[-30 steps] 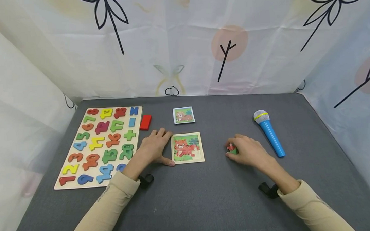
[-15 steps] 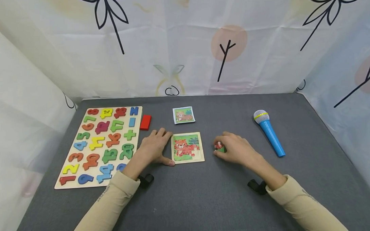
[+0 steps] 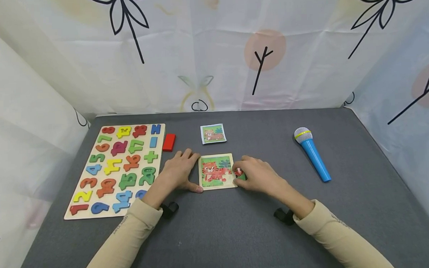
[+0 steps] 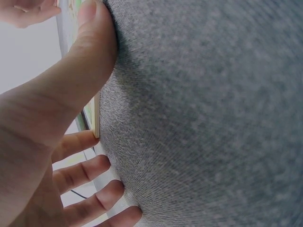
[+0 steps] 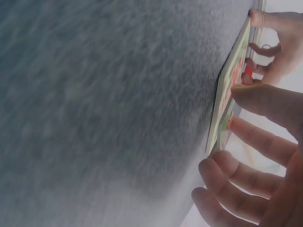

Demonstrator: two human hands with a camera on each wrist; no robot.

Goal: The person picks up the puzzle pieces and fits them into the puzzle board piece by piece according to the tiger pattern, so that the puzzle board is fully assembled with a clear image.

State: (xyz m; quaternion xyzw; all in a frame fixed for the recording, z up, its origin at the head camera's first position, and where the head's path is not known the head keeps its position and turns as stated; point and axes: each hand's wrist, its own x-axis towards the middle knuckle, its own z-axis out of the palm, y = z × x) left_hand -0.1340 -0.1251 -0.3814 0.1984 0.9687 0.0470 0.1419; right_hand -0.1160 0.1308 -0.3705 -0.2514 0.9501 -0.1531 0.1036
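Observation:
A small square wooden jigsaw board (image 3: 218,188) with a tiger picture lies flat mid-table, its lower right corner showing bare wood. My left hand (image 3: 178,170) rests at the board's left side, fingers spread; the thumb touches the near corner and the index fingertip (image 4: 92,137) meets the far one. Over the board's right edge, my right hand (image 3: 259,175) pinches a red and green jigsaw piece (image 3: 240,174) between thumb and fingers. In the right wrist view the piece (image 5: 225,124) is tilted and overlaps the board's edge.
Behind the jigsaw lies a tiger picture card (image 3: 213,134). A wooden number puzzle board (image 3: 107,216) full of coloured numbers occupies the left, with a red block (image 3: 169,142) beside it. A blue toy microphone (image 3: 314,158) lies to the right. White printed cloth hangs around the table.
My right hand has slid left with the jigsaw piece, from near the microphone to the board's right edge. The left hand and the board have stayed put.

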